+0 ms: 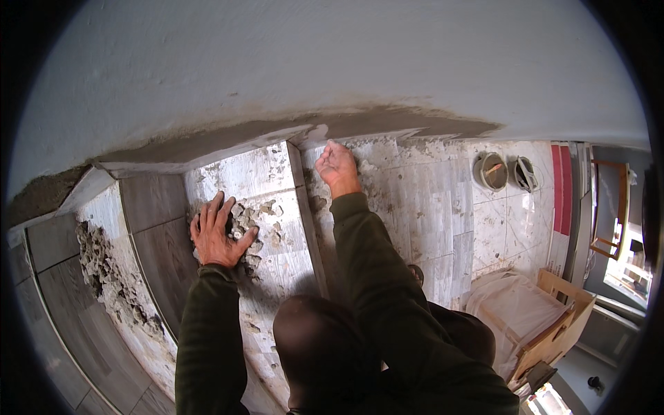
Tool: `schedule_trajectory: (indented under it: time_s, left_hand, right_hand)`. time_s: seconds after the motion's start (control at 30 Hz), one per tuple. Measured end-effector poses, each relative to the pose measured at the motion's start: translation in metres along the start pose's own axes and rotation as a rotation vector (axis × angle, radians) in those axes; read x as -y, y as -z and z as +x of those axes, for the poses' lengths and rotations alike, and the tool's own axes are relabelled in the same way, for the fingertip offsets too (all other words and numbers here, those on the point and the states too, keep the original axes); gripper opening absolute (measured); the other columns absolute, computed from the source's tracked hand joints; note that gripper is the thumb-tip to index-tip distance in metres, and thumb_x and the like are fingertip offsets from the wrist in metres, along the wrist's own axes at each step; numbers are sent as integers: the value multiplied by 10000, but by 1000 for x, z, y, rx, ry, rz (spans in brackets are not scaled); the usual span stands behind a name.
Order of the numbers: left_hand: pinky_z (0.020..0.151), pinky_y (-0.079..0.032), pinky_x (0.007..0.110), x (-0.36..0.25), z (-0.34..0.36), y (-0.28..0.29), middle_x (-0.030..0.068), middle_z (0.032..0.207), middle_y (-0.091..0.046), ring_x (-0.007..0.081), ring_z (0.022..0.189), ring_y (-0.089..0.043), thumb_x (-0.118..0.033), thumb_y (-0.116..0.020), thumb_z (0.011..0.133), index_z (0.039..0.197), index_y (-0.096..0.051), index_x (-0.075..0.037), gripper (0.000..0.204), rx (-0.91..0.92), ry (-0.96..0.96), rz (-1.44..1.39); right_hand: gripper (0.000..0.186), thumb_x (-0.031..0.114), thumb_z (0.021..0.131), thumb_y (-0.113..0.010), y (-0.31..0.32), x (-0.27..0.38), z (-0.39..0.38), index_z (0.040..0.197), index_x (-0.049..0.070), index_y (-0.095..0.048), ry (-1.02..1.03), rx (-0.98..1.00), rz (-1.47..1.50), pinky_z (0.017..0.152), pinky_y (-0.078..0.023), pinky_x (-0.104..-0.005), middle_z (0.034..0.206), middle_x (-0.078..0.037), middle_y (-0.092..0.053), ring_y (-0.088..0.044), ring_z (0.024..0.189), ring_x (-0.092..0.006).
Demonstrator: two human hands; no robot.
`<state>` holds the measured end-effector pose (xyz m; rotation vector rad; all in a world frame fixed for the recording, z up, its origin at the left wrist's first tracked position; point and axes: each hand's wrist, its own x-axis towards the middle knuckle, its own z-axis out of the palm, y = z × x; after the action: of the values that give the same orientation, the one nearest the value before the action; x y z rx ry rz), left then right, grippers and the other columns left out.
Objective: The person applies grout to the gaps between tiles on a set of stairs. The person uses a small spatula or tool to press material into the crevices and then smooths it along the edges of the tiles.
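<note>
My left hand [220, 234] rests with its fingers spread on a tiled step [290, 259], touching a heap of grey mortar rubble [243, 220]. To the right, at the foot of the wall, my right hand [337, 164] is closed, its fingers curled inward; whatever it may hold is hidden. Just beyond it, a band of damp brown mortar [387, 123] runs along the bottom of the pale wall [360, 55]. White skirting tile [235, 155] follows the steps below that band. The wood-look tiles are dusted with white powder and crumbs.
More rubble [114, 277] lies on the lower step to the left. Two buckets [492, 173] [526, 174] stand by the wall at right, tools inside the nearer one. A plastic-covered wooden chair [567, 294] stands at lower right. Step edges [309, 221] cross the area beneath me.
</note>
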<state>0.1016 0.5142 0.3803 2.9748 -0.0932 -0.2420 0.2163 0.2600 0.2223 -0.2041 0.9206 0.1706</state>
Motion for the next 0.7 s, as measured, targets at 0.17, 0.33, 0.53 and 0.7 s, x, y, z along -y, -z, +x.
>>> schedule_trajectory:
  time_s: [0.17,0.33,0.53,0.7]
  left_hand:
    - [1110,-165,520,0,2,0,37,1465,-399,292,1363,-324,-576,-688,682,1345,-503,-202,783,27,4,5]
    - [1114,-162,524,-1,1,1,34,1468,-391,285,1366,-318,-597,-674,691,1350,-500,-205,786,39,17,11]
    - [1118,-159,524,-1,2,2,29,1471,-386,282,1370,-312,-603,-671,691,1349,-501,-204,788,45,27,16]
    - [1120,-156,521,-3,2,2,27,1474,-383,280,1372,-309,-591,-682,687,1347,-504,-205,785,49,33,11]
  right_hand:
    - [83,121,867,-616,2,2,8,833,120,-541,4,0,48,611,-403,-260,761,20,-504,-473,681,-112]
    - [90,138,863,-623,2,1,3,816,133,-546,1,3,27,606,-396,-249,761,35,-511,-469,671,-98]
    - [90,95,870,-620,-2,2,-3,823,100,-544,17,-3,49,600,-400,-272,734,-2,-510,-473,655,-127]
    - [88,89,861,-633,0,3,-5,822,93,-554,28,60,54,600,-401,-275,720,1,-516,-483,651,-123]
